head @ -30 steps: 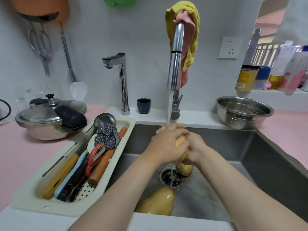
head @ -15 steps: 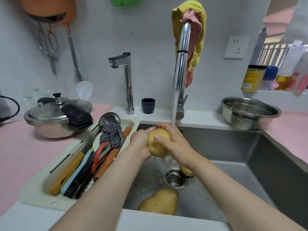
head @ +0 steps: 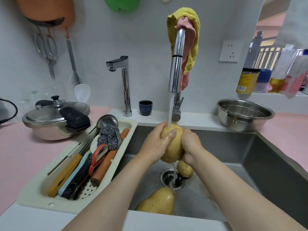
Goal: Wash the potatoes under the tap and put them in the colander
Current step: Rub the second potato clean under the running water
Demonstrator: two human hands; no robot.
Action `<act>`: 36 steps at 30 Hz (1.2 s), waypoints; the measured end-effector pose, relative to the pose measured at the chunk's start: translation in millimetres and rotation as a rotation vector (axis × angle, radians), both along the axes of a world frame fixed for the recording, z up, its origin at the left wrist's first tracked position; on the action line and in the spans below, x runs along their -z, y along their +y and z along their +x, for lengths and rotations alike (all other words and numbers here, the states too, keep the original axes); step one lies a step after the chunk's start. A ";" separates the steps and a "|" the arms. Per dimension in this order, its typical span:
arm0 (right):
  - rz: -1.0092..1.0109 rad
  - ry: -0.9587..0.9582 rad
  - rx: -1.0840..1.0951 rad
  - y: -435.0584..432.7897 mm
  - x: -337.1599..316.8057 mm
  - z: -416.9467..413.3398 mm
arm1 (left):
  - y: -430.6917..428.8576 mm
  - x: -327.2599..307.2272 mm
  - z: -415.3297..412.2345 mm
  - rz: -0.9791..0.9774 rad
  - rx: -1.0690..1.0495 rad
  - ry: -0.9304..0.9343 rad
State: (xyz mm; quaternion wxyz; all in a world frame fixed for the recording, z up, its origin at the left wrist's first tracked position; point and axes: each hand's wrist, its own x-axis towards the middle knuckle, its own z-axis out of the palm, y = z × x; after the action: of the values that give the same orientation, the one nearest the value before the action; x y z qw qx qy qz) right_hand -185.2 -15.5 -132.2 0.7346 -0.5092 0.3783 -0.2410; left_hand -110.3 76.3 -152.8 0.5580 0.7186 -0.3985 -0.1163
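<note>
Both hands are cupping one potato (head: pixel 171 145) under the tap (head: pixel 176 60) stream so water is running over it: left hand (head: pixel 158 142) wrapped on its 9 o'clock side, right hand (head: pixel 190 145) closed on its 3 o'clock side. Potato looks yellow, smooth, wet and glossy. Two more potatoes are lying in the sink (head: pixel 258 157) near the drain. Colander (head: pixel 245 114) is sitting on the bench at 2 o'clock, apparently empty.

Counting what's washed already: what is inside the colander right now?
The colander on the counter shows only bare perforated steel, no potatoes. Its near rim hides the closest part of the bottom.
</note>
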 end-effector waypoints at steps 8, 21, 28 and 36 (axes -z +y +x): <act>-0.372 -0.044 -0.283 16.7 11.6 0.0 | -4.3 -15.5 10.9 -0.034 -0.262 0.179; -0.559 -0.182 -0.289 -7.6 14.0 -12.8 | 11.4 -12.8 19.1 -0.318 0.016 0.287; -0.844 -0.032 -0.412 -21.4 13.4 -19.6 | 8.5 -14.7 13.0 -0.086 0.062 0.582; -0.967 0.109 -0.477 -27.7 21.4 -23.8 | 11.5 -8.0 15.4 0.037 0.211 0.395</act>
State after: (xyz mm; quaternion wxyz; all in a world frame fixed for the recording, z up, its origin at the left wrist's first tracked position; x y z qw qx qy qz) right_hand -209.0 -43.2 -153.6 0.4300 -0.8727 0.1357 -0.1873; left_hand -94.9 87.8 -144.8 0.5967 0.6464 -0.3523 -0.3195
